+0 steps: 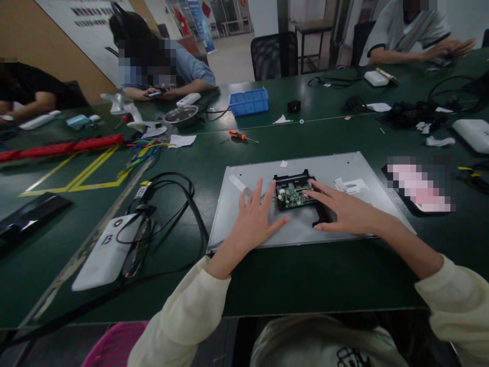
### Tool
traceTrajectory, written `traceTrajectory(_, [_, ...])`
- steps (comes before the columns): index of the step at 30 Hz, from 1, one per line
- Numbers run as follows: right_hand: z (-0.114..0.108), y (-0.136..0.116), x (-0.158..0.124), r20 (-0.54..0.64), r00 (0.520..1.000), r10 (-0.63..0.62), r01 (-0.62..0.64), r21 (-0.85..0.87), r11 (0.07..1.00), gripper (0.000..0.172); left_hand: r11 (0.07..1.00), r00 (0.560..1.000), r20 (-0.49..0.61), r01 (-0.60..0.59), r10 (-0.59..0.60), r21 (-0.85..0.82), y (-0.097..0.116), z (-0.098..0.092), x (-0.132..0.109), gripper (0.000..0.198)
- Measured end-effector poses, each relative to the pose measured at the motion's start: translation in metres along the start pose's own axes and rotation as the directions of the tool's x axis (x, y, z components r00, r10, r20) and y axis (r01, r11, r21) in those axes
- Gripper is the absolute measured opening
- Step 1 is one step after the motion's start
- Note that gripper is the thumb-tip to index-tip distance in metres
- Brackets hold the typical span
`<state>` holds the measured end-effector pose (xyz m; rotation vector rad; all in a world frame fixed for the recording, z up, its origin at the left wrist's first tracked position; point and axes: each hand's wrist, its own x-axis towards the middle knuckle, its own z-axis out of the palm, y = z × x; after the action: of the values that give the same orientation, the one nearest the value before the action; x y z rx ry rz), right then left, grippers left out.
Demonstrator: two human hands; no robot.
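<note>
A flat grey metal panel [244, 176] lies on the green table in front of me. On its middle sits a black plastic bracket [292, 177] with a green circuit board [294, 197] in it. My left hand [254, 216] is spread over the panel, its fingertips close to the board's left edge. From the other side my right hand [340, 206] reaches in, fingers apart, its fingertips at the right edge of the bracket. Whether the fingertips press on the bracket I cannot tell. Neither hand is wrapped around anything.
An orange-handled screwdriver [239, 135] lies beyond the panel, with a blue basket [249, 102] farther back. To the left are a white power bank [105, 252] and looped black cables [191, 204]. A phone [418, 188] lies to the right. Several people sit across the table.
</note>
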<state>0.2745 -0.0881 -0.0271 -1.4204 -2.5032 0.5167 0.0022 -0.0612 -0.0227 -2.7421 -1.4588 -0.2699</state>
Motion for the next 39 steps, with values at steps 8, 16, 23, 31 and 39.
traceTrajectory(8, [0.003,-0.003,-0.003,0.052,0.998,-0.034,0.035,-0.008,0.999,0.090,0.995,0.989,0.120,-0.089,0.092,-0.036,-0.008,0.007,-0.002,0.084])
traceTrajectory(16, [-0.002,-0.012,-0.009,0.069,0.997,-0.023,0.025,-0.022,0.999,0.085,0.995,0.984,0.146,-0.095,0.099,-0.036,-0.004,0.003,-0.005,0.087])
traceTrajectory(23, [-0.013,0.002,-0.003,-0.108,0.990,0.096,-0.102,-0.052,0.993,0.061,0.997,0.990,0.124,-0.071,0.074,-0.031,-0.004,0.006,-0.005,0.089])
traceTrajectory(31, [0.007,0.042,-0.005,-0.162,0.909,0.383,-0.409,-0.174,0.896,0.078,0.996,0.995,0.101,-0.021,0.029,-0.083,-0.006,0.017,-0.010,0.087])
traceTrajectory(39, [0.012,0.042,-0.002,-0.103,0.920,0.378,-0.392,-0.201,0.898,0.084,0.992,0.988,0.156,0.016,0.004,-0.123,-0.002,0.015,-0.012,0.087])
